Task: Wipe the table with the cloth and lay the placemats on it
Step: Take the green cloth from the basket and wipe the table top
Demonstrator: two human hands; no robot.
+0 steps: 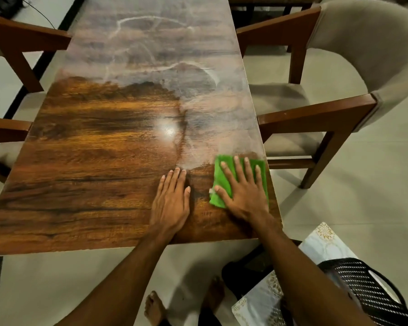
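The green cloth (pixel 239 178) lies flat on the wooden table (pixel 92 161), close to its right edge and near the corner nearest the person. The right hand (pixel 242 191) rests palm down on top of the cloth with its fingers spread wide, covering the cloth's middle; green shows beyond the fingertips, along the right side and under the thumb. The left hand (pixel 171 201) lies flat on the bare tabletop just beside the cloth, to its left, with the fingers held close together and not touching the fabric.

A hazy whitish film with curved streaks (pixel 151 55) covers the far part of the table and runs down its right side to the cloth, while the near left area shows glossy dark wood grain with a bright reflection of a light.

The placemats (pixel 320 250), pale with gold floral motifs, sit off the table at lower right, on a black mesh chair (pixel 372 285) beside the person's right arm. Upholstered wooden armchairs (pixel 353 67) stand along both long sides of the table. Bare feet (pixel 154 307) show on the tiled floor below
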